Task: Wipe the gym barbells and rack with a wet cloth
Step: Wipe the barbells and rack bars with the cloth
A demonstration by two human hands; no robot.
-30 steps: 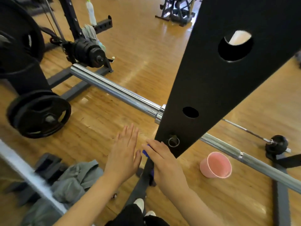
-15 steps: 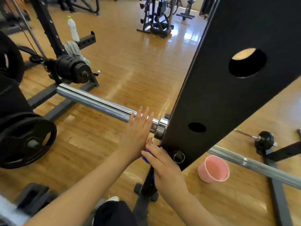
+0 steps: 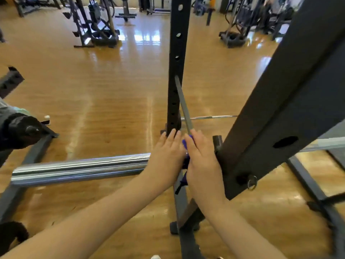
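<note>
Left hand (image 3: 166,156) flat, fingers straight and together, laid over the inner end of the barbell (image 3: 80,170); right hand (image 3: 201,161) just beside it, fingers straight, pressing a blue cloth (image 3: 185,144) against the rack (image 3: 280,113); cloth sandwiched between the two hands, only its edge showing, a dark strip of it hanging below; chrome barbell sleeve running left from the hands, level above the wood floor (image 3: 112,94); near rack post slanting up to the right, a ring pin (image 3: 252,182) low on its face; far post (image 3: 175,68) upright behind the hands; black plate (image 3: 16,131) at left edge; gym machines blurred in the background.
</note>
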